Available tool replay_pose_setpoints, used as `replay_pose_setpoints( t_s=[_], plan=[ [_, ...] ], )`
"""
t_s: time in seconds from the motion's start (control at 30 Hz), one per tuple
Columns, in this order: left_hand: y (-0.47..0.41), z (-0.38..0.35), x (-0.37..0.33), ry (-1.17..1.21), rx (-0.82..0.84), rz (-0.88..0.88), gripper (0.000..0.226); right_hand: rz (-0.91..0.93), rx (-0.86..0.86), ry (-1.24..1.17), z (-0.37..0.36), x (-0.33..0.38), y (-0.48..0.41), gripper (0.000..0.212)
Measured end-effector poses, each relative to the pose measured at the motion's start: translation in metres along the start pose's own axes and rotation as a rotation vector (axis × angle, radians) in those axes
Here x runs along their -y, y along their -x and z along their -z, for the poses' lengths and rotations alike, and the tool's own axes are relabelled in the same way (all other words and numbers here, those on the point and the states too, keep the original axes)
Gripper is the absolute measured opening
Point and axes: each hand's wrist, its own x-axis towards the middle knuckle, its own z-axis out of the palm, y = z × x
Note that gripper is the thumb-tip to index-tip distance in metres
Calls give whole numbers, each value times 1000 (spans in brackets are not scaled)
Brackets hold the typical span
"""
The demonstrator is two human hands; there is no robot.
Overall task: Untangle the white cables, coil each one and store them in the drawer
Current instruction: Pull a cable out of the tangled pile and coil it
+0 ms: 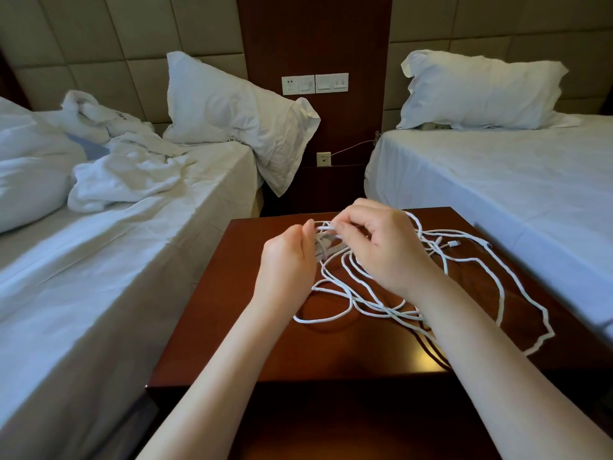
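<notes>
- The cables lie in one loose tangle on the tabletop, spread from its middle out to the right edge, with loops crossing each other.
- A plug end shows free at the far right of the heap.
- The left hand has its fingers curled round a bunch of strands at the far-left part of the tangle.
- The right hand is just beside it, pinching one strand between thumb and forefinger and lifting it off the wood.
- Judged from this, the job is at its first stage, the untangling. No cable is separated out and none is coiled.
- Left to do: free each cable, coil each one, and put them away.
- No drawer can be made out in this view, so whether it is open cannot be told.
- The tabletop is dark polished wood, glossy enough to reflect light at its near edge.
- It stands between two beds: the left bed has rumpled sheets and a crumpled towel, the right bed is smooth.
- Each bed has a white pillow at the far end, left and right.
- Behind them is a padded wall, and a wood panel with switches sits between the beds.
</notes>
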Motion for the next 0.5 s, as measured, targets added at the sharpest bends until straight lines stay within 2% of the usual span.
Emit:
replay_pose_setpoints(
  t_s=[0.17, 0.37, 0.5],
  plan=[
    [-5, 5, 13, 8, -173, -14, 41, 63, -15, 139, -21, 15, 6, 17],
    [-7, 8, 13, 26, -327, -68, 46, -10, -24, 25, -35, 22, 13, 15],
    [-5, 9, 5, 107, -407, -94, 40, -106, 25, -86, -33, 23, 12, 16]
  ],
)
